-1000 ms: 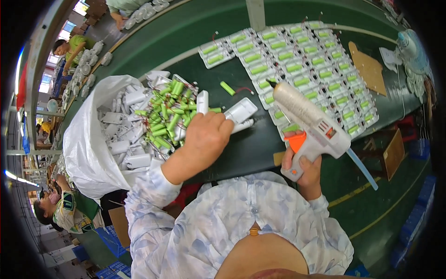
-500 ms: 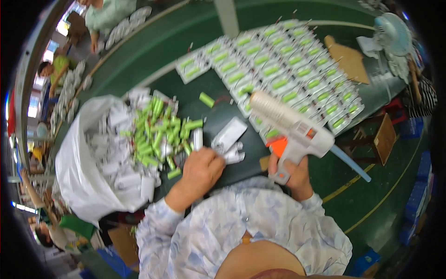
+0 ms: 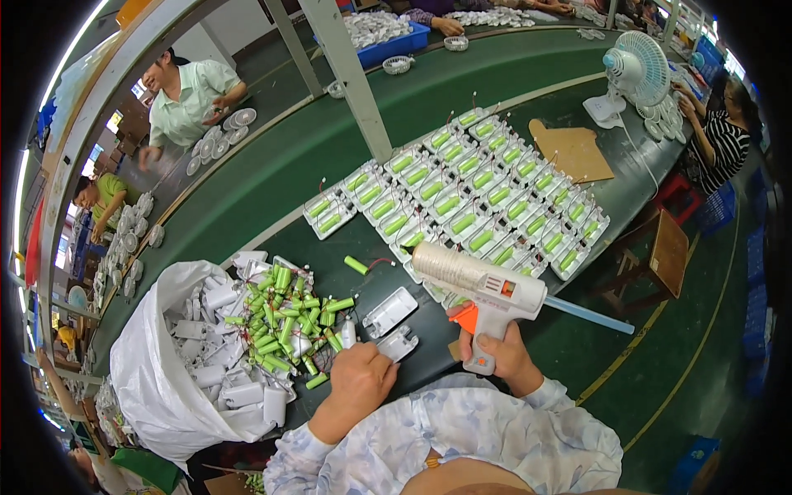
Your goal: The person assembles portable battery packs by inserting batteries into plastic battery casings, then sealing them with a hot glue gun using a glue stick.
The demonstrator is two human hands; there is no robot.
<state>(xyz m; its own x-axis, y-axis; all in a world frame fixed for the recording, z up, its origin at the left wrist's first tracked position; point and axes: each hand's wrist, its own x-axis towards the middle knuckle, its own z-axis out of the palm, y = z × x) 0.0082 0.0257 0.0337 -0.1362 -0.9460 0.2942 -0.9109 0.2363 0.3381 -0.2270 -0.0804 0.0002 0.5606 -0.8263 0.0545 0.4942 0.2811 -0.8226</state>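
Observation:
My right hand (image 3: 507,359) is wrapped round the handle of a white hot glue gun (image 3: 487,285) with an orange trigger. A pale blue glue stick (image 3: 590,316) sticks out of its back, and its nozzle points left over the table. My left hand (image 3: 357,386) is closed, its fingertips on a small white plastic shell (image 3: 398,344). Just beyond that lies another open white shell (image 3: 390,312). To the left of it, green battery cells (image 3: 289,318) with wires lie in a heap. A lone green cell (image 3: 356,265) lies farther off.
Rows of white shells with green cells (image 3: 462,202) cover the table's middle. A white sack (image 3: 157,371) of plastic parts stands at left. A metal post (image 3: 351,82), cardboard piece (image 3: 573,151) and fan (image 3: 639,70) are farther off. Co-workers sit around; a wooden stool (image 3: 660,256) is at right.
The head view has tilted up, showing more of the far side. The glue gun stays in my right hand, and my left hand stays at the small shell. The two shells now show more clearly apart.

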